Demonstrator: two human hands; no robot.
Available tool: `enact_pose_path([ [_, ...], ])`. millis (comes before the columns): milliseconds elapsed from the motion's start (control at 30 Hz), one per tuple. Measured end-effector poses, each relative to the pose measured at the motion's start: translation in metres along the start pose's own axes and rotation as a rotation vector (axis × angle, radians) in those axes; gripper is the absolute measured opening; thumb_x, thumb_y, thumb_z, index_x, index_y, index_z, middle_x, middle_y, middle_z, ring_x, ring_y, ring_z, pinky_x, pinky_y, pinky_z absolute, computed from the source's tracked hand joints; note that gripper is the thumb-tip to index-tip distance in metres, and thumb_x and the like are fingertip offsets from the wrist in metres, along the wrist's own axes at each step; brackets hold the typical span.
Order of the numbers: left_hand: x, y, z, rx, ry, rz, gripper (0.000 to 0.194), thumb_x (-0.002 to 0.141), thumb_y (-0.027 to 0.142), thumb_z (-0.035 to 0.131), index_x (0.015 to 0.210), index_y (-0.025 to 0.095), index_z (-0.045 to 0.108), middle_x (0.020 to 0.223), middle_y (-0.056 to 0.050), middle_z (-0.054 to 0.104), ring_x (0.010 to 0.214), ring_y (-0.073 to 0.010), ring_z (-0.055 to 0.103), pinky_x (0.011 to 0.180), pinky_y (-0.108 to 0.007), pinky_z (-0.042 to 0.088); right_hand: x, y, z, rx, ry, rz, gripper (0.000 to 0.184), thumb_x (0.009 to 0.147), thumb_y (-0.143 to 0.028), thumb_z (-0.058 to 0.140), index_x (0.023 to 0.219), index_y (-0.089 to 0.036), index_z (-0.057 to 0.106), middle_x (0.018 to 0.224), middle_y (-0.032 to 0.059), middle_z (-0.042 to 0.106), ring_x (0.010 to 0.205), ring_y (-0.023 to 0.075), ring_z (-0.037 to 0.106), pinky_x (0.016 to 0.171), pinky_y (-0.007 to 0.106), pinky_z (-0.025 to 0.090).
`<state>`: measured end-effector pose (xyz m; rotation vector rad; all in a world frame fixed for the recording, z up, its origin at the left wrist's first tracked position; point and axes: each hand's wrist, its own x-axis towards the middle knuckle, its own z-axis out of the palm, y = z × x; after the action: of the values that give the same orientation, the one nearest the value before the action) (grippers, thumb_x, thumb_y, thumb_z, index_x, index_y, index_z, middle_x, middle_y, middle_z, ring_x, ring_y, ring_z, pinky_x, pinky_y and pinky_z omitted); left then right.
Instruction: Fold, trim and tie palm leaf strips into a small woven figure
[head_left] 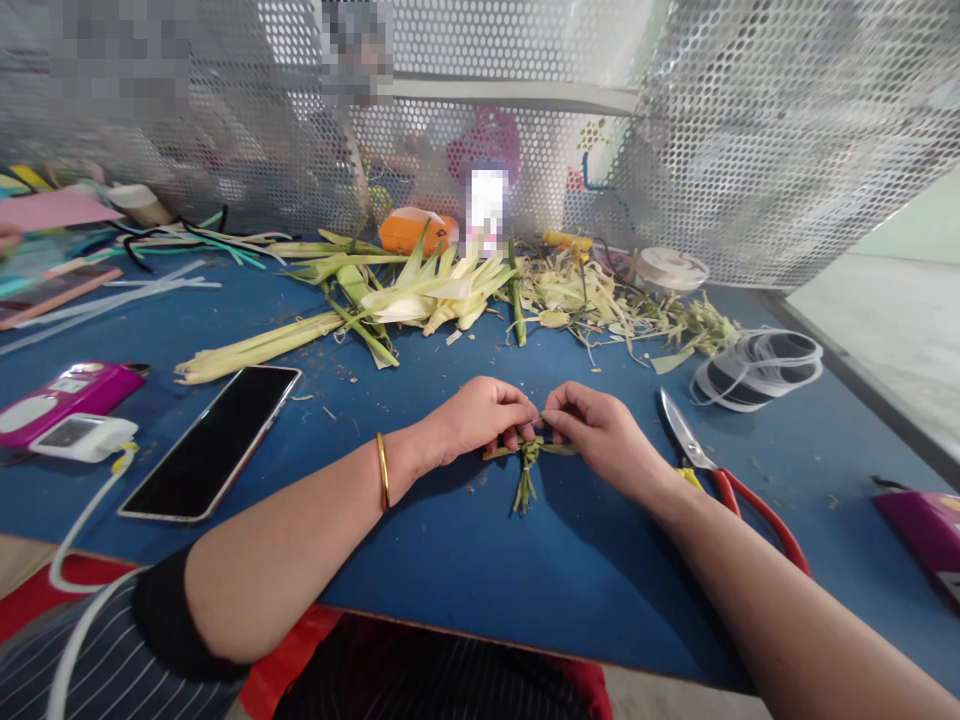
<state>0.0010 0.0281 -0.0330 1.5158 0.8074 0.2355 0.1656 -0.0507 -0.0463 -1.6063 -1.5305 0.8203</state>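
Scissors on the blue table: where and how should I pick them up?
Probably best by the red handles, coming from the right: the metal blades point away to the far side, and the right forearm crowds the left of the handles.

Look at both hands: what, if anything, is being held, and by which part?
Left hand and right hand pinch a small green knotted plant piece near its far end; fingers hide the exact spot.

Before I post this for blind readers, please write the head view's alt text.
A person's left hand and right hand handle a small green plant bundle at a blue table, with pale leaves, scissors and a phone around.
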Motion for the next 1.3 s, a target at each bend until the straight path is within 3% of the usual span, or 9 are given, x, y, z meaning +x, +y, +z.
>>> enact_pose_path([
  [200,-0.0037,0.008,-0.0008,-0.025,0.005,-0.051,0.013,0.074,0.015,0.056,0.083,0.013,0.066,0.074,-0.002,0.067,0.054,-0.0082,0.054,0.043,-0.019,0.039,0.0001,-0.0012,-0.0003,-0.019,0.013,0.001,0.019,0.084,-0.035,0.054,0.073,-0.02,0.057,0.059,-0.0025,0.056,0.055,0.0119,0.046,0.052,0.025,0.033],
  [400,-0.0029,0.0059,-0.0008,-0.017,0.003,-0.021,0.015,0.069,0.017,0.069,0.083,0.014,0.066,0.063,0.002,0.06,0.052,-0.0085,0.052,0.042,-0.02,0.038,0.0006,-0.0015,-0.0009,-0.009,0.004,-0.007,0.017,0.083,-0.032,0.053,0.073,-0.02,0.057,0.059,-0.0029,0.055,0.055,0.0117,0.045,0.052,0.024,0.033],
  [567,-0.002,0.003,-0.0016,-0.021,0.003,-0.013,0.013,0.072,0.021,0.07,0.083,0.014,0.067,0.065,0.001,0.062,0.053,-0.0083,0.052,0.042,-0.019,0.038,0.001,-0.0003,-0.0011,-0.028,0.014,-0.011,0.018,0.084,-0.033,0.054,0.073,-0.02,0.057,0.059,-0.0029,0.056,0.055,0.012,0.045,0.053,0.025,0.034],
  [767,-0.001,-0.0013,-0.0008,-0.016,0.031,0.008,0.014,0.082,0.026,0.061,0.082,0.014,0.068,0.076,-0.004,0.07,0.053,-0.0064,0.054,0.042,-0.017,0.037,0.0001,-0.001,-0.001,-0.045,0.023,-0.031,0.017,0.086,-0.032,0.053,0.074,-0.02,0.056,0.06,-0.0026,0.057,0.057,0.0126,0.046,0.055,0.026,0.035],
  [1100,-0.0008,0.0013,-0.001,-0.036,0.114,-0.017,0.005,0.075,0.016,0.063,0.076,0.015,0.069,0.057,0.003,0.058,0.047,-0.0059,0.049,0.042,-0.018,0.034,-0.0042,-0.0064,-0.0032,-0.199,-0.052,-0.309,0.013,0.087,-0.018,0.054,0.074,-0.021,0.055,0.076,0.0003,0.059,0.071,0.0141,0.053,0.065,0.025,0.038],
  [1200,-0.0015,0.0018,-0.0019,-0.04,0.118,-0.006,0.005,0.073,0.016,0.067,0.077,0.015,0.069,0.057,0.003,0.059,0.047,-0.0058,0.049,0.042,-0.018,0.033,-0.0033,-0.0058,-0.0035,-0.141,-0.066,-0.243,0.013,0.087,-0.021,0.055,0.075,-0.021,0.057,0.072,-0.0004,0.058,0.068,0.0139,0.053,0.064,0.026,0.04],
  [1300,0.0003,0.0007,-0.0022,-0.013,0.13,0.04,0.006,0.069,0.016,0.07,0.075,0.014,0.069,0.06,0.003,0.062,0.049,-0.0064,0.051,0.043,-0.018,0.034,-0.0006,-0.0018,-0.0023,0.042,-0.026,-0.101,0.006,0.087,-0.026,0.054,0.087,-0.021,0.058,0.072,-0.0009,0.061,0.065,0.0141,0.057,0.062,0.027,0.045],
])
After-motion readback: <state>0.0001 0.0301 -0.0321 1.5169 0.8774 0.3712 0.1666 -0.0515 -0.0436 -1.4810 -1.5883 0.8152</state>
